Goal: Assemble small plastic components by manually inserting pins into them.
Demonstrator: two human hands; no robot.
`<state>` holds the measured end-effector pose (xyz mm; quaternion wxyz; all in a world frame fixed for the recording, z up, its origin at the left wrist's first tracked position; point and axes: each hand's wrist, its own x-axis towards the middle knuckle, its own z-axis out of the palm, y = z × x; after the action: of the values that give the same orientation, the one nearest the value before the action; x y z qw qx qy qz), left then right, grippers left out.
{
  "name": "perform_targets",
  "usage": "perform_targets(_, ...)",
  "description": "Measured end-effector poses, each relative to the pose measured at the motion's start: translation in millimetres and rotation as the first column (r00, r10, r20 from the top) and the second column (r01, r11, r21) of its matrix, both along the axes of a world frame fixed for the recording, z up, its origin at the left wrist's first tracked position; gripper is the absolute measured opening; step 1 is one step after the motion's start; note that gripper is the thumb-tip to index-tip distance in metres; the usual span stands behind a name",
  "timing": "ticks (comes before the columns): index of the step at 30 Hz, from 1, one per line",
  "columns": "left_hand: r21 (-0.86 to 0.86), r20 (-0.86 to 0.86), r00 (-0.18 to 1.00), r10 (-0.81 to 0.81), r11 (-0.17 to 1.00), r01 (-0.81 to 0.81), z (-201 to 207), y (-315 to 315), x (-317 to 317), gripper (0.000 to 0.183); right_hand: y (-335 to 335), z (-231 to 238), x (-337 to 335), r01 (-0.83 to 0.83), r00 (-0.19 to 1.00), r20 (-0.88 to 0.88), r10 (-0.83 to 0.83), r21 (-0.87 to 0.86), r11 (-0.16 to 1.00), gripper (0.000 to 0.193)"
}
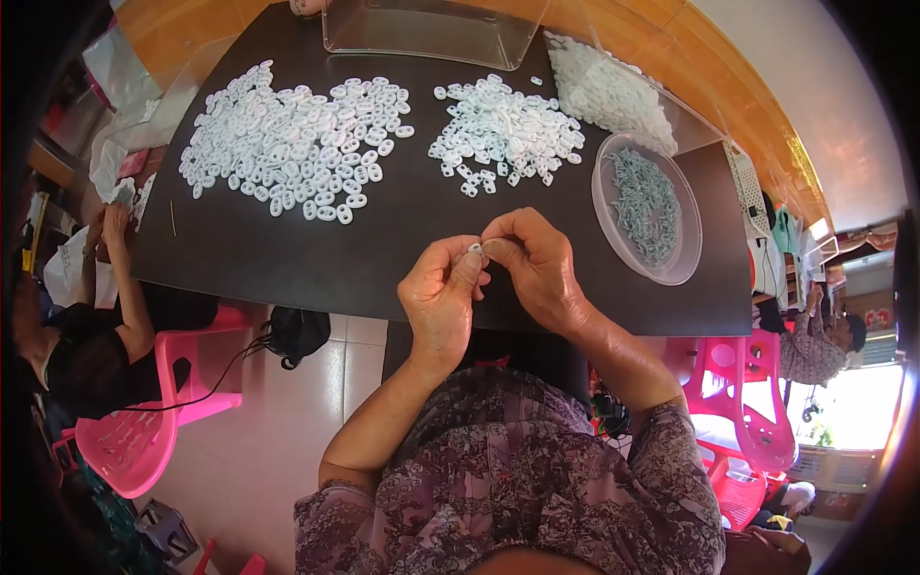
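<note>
My left hand [441,299] pinches a small white plastic piece [475,248] between thumb and fingertips, above the near part of the dark table. Close against it, the fingers of my right hand [539,273] are pressed together at the same piece; whether they hold something else too small to see, I cannot tell. Beyond my hands lies a heap of white oval two-holed plastic pieces [297,144] on the left. A second heap of smaller white pieces [506,129] is further right. To the right, a round clear tub [692,240] contains many tiny grey-green parts [647,203].
The dark table [383,259] bears a clear plastic bin [431,43] at its far edge and a pile of white pieces [613,91] behind clear plastic at far right. Pink chairs [134,446] stand at both sides. A person [115,287] works at the left; another is far right.
</note>
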<state>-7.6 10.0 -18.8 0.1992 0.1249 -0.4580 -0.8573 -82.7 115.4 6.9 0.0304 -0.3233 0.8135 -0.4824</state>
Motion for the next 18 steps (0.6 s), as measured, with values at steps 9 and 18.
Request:
perform_targets(9, -0.080, 0.012, 0.997, 0.072, 0.994, -0.071, -5.3, 3.1, 3.2, 0.010, -10.5, -4.9, 3.2, -0.039, 0.964, -0.264, 0.042, 0.016, 0.999, 0.005)
perform_targets(18, -0.083, -0.004, 0.997, 0.079, 0.993, -0.079, -6.6, 0.7, 0.9, 0.009, -9.4, 4.7, 0.8, -0.075, 0.965, -0.249, 0.085, 0.050, 0.996, 0.002)
